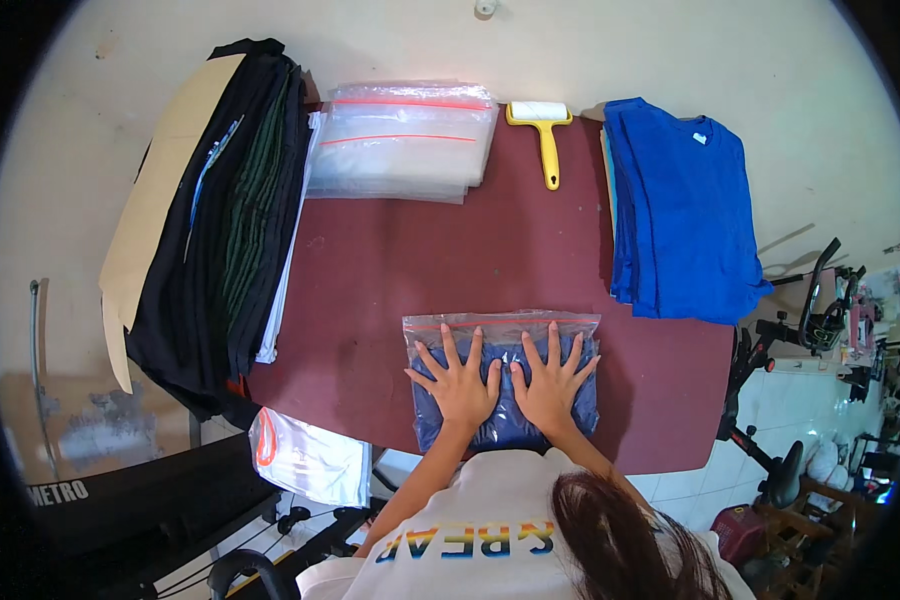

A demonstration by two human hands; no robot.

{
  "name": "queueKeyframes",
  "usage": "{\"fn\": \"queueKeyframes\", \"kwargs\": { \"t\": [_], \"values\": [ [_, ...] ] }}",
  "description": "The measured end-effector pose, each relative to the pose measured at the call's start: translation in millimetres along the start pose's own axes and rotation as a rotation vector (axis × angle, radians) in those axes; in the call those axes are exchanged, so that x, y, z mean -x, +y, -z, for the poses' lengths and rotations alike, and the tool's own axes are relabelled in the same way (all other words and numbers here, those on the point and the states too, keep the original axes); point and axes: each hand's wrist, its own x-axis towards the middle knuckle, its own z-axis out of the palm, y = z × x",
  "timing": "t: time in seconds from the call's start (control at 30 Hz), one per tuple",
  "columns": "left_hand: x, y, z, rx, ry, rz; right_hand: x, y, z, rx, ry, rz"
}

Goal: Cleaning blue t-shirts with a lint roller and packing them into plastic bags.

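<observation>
A clear zip-seal plastic bag [510, 433] with folded dark blue fabric inside lies flat at the near edge of the table. Its red seal strip runs along the far side. My left hand [459, 384] rests palm down on the bag's left half, fingers spread. On the right half, my right hand [551, 382] lies the same way, with the two thumbs close together near the middle. Both hands press on the plastic and neither grips anything. Parts of the bag's contents are hidden beneath them.
On the maroon table [450, 255] are a stack of clear zip-seal bags [405, 146], a yellow-handled lint roller [547, 146] and folded blue shirts [690, 217]. Dark folded garments [217, 210] pile up at left, a tan sheet [172, 165] along them. An exercise bike [780, 375] stands right.
</observation>
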Motion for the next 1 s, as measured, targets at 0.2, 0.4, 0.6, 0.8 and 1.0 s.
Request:
{"fn": "queueKeyframes", "kwargs": {
  "t": [0.2, 0.4, 0.6, 0.8, 1.0],
  "values": [
    [0.8, 3.4, 1.2, 0.007, 0.080, -0.014, 1.2, 1.7, 0.7, -0.001, 0.070, 0.022],
    [3.7, -10.2, 3.4, 0.108, -0.035, -0.043, 4.0, 15.2, 1.1, -0.103, -0.052, 0.001],
    [-2.7, -13.9, 18.0, 0.138, 0.002, -0.096, -0.5, 35.5, 11.7, -0.153, -0.013, 0.033],
    [17.0, 17.0, -10.1, 0.124, 0.075, -0.318, 5.9, 17.5, 0.0, -0.096, 0.089, 0.265],
    [21.1, 19.6, -21.4, 0.136, 0.112, -0.334, 9.7, 19.6, -15.6, -0.141, 0.087, 0.310]
  ]
}}
